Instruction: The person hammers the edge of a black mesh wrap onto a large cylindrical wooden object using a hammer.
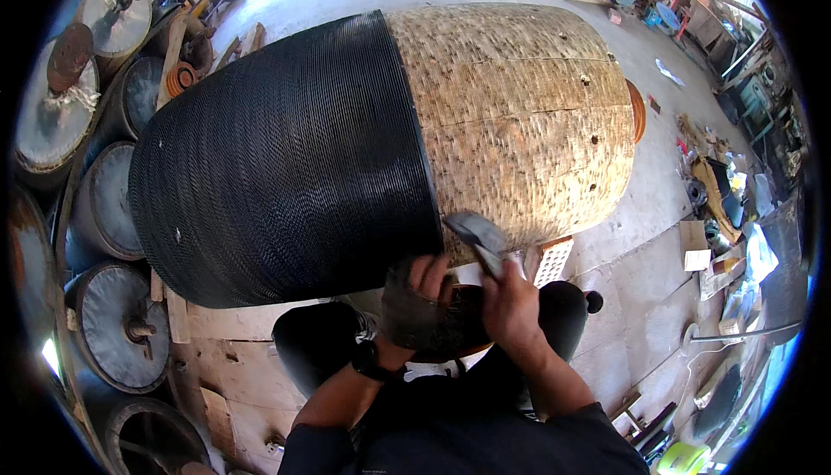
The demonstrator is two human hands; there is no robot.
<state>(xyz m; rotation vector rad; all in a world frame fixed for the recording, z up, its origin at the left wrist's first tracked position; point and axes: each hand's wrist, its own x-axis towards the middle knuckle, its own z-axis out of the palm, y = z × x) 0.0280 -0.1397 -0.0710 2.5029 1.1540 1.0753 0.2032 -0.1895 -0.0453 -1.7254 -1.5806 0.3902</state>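
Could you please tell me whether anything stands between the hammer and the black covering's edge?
Nothing visible stands between the hammer in the right hand and the black covering's edge; the left hand appears just below.

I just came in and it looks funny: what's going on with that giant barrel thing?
The person's right hand grips a hammer-like tool with a grey metal head, close to a big, barrel-shaped, tan, pitted drum that looks wooden. The left hand, in a dark glove, is by the lower edge of the ridged black covering; whether it holds anything is hard to see. Right now the covering wraps the drum's left part, and the right part is bare.
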